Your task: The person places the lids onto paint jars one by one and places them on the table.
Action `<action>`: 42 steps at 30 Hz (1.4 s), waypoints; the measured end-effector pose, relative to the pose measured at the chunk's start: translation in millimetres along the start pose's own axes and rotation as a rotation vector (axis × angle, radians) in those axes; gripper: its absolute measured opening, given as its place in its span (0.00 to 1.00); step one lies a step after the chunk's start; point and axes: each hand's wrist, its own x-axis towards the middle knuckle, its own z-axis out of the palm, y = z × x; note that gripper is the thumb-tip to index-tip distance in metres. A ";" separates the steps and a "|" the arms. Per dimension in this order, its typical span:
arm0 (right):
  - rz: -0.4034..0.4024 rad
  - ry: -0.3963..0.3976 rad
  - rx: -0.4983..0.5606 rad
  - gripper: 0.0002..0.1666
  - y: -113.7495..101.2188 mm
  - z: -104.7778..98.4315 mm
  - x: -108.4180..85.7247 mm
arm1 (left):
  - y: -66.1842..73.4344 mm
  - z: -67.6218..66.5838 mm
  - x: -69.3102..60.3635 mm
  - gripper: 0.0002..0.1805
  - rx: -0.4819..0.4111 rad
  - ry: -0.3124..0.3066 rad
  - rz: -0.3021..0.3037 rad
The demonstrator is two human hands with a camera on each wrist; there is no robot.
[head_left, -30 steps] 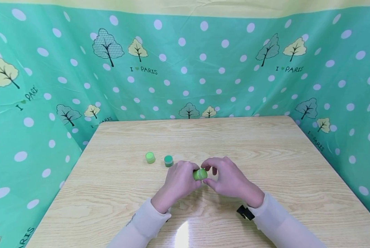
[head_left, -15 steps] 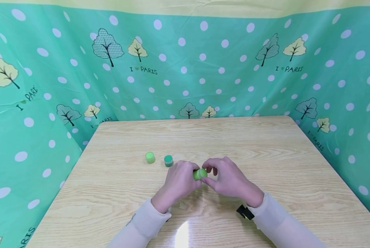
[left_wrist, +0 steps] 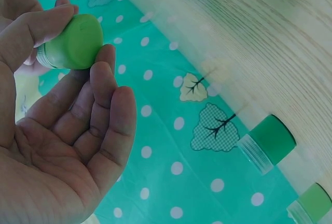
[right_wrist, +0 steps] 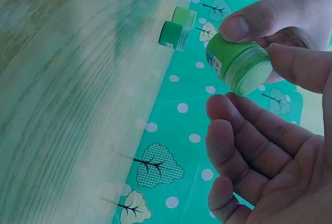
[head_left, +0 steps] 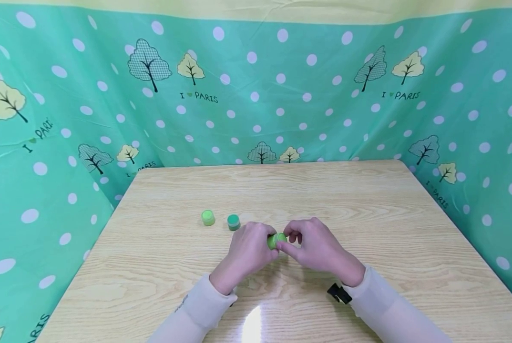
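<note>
A small green jar point(head_left: 272, 241) with a clear screw lid and a label is held tilted in the air, its lid toward the right. My left hand point(head_left: 250, 247) pinches the jar's body between thumb and fingers, as the left wrist view of the jar point(left_wrist: 83, 42) shows. My right hand point(head_left: 316, 247) is at the lid point(right_wrist: 251, 76), its thumb against the rim and a forefinger at the opposite edge. The right hand's other fingers curl loosely below. The lid is on the jar.
On the wooden table point(head_left: 161, 267), to the left of the hands, stand a dark green jar point(head_left: 233, 222) and a light green jar point(head_left: 208, 217), both with clear lids. A dotted teal cloth point(head_left: 256, 85) hangs behind and at the sides.
My right thumb has moved leftward across the lid, and the right fingers have shifted slightly away from it. The left hand and the two standing jars have stayed in place.
</note>
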 end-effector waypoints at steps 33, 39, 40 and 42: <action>-0.007 0.033 -0.004 0.19 -0.8 -3.4 -1.6 | 0.0 -1.0 -0.4 0.09 0.008 -0.008 -0.009; -0.080 0.035 -0.009 0.20 -1.1 -2.9 -1.7 | 0.0 -0.9 -0.8 0.10 0.010 0.009 0.011; -0.083 0.034 -0.014 0.20 -1.1 -2.7 -1.6 | 0.0 -1.0 -0.8 0.10 0.011 0.011 0.013; -0.085 0.035 -0.021 0.20 -1.0 -2.3 -1.6 | -0.1 -1.0 -0.6 0.11 0.013 0.013 0.016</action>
